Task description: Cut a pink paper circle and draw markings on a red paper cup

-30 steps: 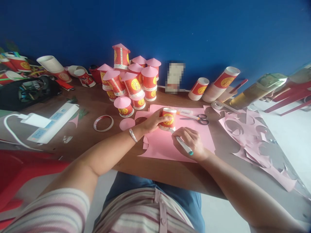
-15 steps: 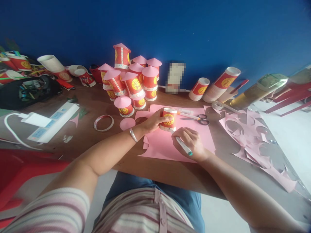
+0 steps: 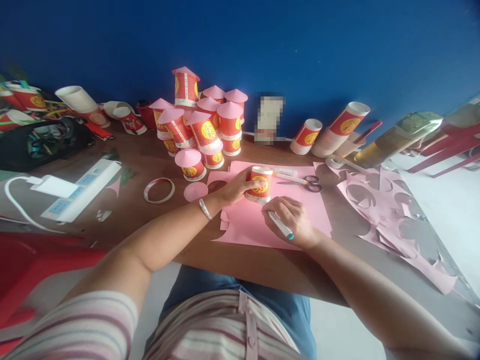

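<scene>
My left hand (image 3: pixel 242 187) is wrapped round a red paper cup (image 3: pixel 261 182) with a yellow emblem and a pale band at its lower end. In my right hand (image 3: pixel 294 220) is a white marker with a green end (image 3: pixel 280 225), its tip by the cup's lower band; the exact contact is hidden. Under both hands lies a sheet of pink paper (image 3: pixel 277 235). Scissors (image 3: pixel 311 183) with dark handles rest on it, just beyond my right hand. A pink paper disc (image 3: pixel 195 191) is left of the cup.
Several red cups with pink cone tops (image 3: pixel 204 131) are stacked at the back. A tape roll (image 3: pixel 158 190) and a power strip (image 3: pixel 82 190) lie to the left. Pink scraps (image 3: pixel 393 240) cover the right side. Stacked cups (image 3: pixel 339 131) and a bottle (image 3: pixel 397 140) lean behind.
My right hand and the marker have shifted very slightly by the cup's lower band. The left hand keeps its hold on the cup, and the whole view has drifted a little left.
</scene>
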Tool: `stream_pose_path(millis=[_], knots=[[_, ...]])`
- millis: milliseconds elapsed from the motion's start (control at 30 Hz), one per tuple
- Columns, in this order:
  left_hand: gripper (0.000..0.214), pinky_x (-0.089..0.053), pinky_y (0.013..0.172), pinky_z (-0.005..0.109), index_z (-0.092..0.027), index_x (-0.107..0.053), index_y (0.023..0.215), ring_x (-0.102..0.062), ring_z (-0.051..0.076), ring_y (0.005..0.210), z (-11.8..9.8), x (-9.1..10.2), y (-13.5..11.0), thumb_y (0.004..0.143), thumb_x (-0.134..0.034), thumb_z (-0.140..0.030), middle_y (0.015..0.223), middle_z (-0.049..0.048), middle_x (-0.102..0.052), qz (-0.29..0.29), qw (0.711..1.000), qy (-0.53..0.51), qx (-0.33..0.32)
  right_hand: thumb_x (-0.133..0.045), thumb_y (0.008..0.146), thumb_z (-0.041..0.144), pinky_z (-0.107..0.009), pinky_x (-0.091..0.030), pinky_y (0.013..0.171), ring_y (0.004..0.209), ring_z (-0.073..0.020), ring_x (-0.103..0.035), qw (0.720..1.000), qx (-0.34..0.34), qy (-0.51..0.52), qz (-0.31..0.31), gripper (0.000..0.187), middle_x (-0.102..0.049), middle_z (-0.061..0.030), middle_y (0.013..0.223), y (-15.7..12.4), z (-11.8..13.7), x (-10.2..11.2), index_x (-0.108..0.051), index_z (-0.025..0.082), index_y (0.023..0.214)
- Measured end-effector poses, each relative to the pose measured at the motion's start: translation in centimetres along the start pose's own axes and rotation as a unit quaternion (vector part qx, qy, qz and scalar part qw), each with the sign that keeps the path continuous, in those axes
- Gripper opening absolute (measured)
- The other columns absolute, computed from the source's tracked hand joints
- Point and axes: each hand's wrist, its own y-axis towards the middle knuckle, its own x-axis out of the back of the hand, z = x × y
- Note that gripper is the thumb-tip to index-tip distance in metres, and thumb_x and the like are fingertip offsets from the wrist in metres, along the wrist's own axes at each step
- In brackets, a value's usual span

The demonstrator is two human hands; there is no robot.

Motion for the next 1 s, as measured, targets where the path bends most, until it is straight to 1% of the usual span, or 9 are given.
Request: stream_pose_path(millis=[167, 267, 400, 567, 667, 833, 1000], knots=[[0.050, -0.052, 0.073, 0.027, -0.016, -0.068, 0.113, -0.062, 0.015, 0.084, 0.24, 0.08, 0.10, 0.080, -0.088, -0.049, 0.096, 0.0055, -0.069, -0.002, 1.000, 0.000, -0.002, -0.063, 0.096, 0.005, -0.026, -0.049, 0.063, 0.062, -0.0134, -0.058, 1.000, 0.001, 0.000, 0.001, 0.020, -0.066, 0.0036, 0.075, -0.05, -0.09, -0.02, -0.057, 0.024, 0.100], [0.053, -0.051, 0.072, 0.027, -0.016, -0.068, 0.114, -0.062, 0.015, 0.083, 0.16, 0.00, 0.07, 0.079, -0.089, -0.048, 0.096, 0.0053, -0.068, -0.007, 1.000, -0.006, -0.002, -0.062, 0.097, 0.005, -0.026, -0.049, 0.063, 0.061, -0.0132, -0.058, 1.000, 0.002, -0.003, -0.002, 0.020, -0.066, 0.0037, 0.075, 0.03, -0.14, 0.01, -0.056, 0.024, 0.100], [0.050, -0.051, 0.071, 0.026, -0.014, -0.068, 0.112, -0.060, 0.013, 0.078, -0.16, -0.19, -0.04, 0.079, -0.090, -0.046, 0.090, 0.0033, -0.066, -0.004, 1.000, -0.008, -0.004, -0.061, 0.097, 0.005, -0.025, -0.049, 0.062, 0.061, -0.0129, -0.057, 1.000, 0.000, -0.007, -0.009, 0.020, -0.066, 0.0034, 0.075, 0.08, -0.20, 0.05, -0.056, 0.025, 0.099], [0.046, -0.053, 0.074, 0.027, -0.015, -0.068, 0.112, -0.063, 0.015, 0.084, -0.29, -0.21, -0.12, 0.083, -0.087, -0.046, 0.094, 0.0043, -0.067, 0.006, 1.000, 0.000, -0.003, -0.062, 0.097, 0.005, -0.026, -0.047, 0.062, 0.061, -0.0128, -0.055, 1.000, -0.002, -0.010, -0.012, 0.021, -0.065, 0.0034, 0.074, 0.03, -0.22, 0.06, -0.055, 0.024, 0.098], [0.043, -0.051, 0.071, 0.027, -0.015, -0.067, 0.108, -0.060, 0.014, 0.079, -0.23, -0.13, -0.11, 0.084, -0.085, -0.046, 0.088, 0.0027, -0.064, 0.017, 1.000, 0.000, -0.008, -0.061, 0.096, 0.005, -0.026, -0.048, 0.063, 0.062, -0.0129, -0.056, 1.000, -0.005, -0.006, -0.013, 0.021, -0.065, 0.0032, 0.075, -0.05, -0.23, 0.08, -0.056, 0.025, 0.098], [0.045, -0.052, 0.071, 0.026, -0.015, -0.065, 0.110, -0.060, 0.014, 0.081, -0.12, -0.06, -0.07, 0.083, -0.087, -0.045, 0.090, 0.0033, -0.064, 0.013, 1.000, -0.008, -0.013, -0.061, 0.095, 0.005, -0.026, -0.049, 0.063, 0.063, -0.0134, -0.057, 1.000, -0.005, -0.009, -0.009, 0.021, -0.064, 0.0031, 0.074, -0.01, -0.19, 0.17, -0.056, 0.025, 0.097], [0.044, -0.049, 0.068, 0.025, -0.015, -0.065, 0.106, -0.058, 0.013, 0.078, -0.15, -0.04, -0.09, 0.084, -0.086, -0.047, 0.087, 0.0024, -0.062, 0.024, 1.000, -0.003, -0.012, -0.061, 0.097, 0.005, -0.027, -0.049, 0.062, 0.062, -0.0135, -0.057, 1.000, -0.003, -0.007, -0.013, 0.020, -0.065, 0.0029, 0.074, 0.08, -0.13, 0.18, -0.055, 0.025, 0.097]])
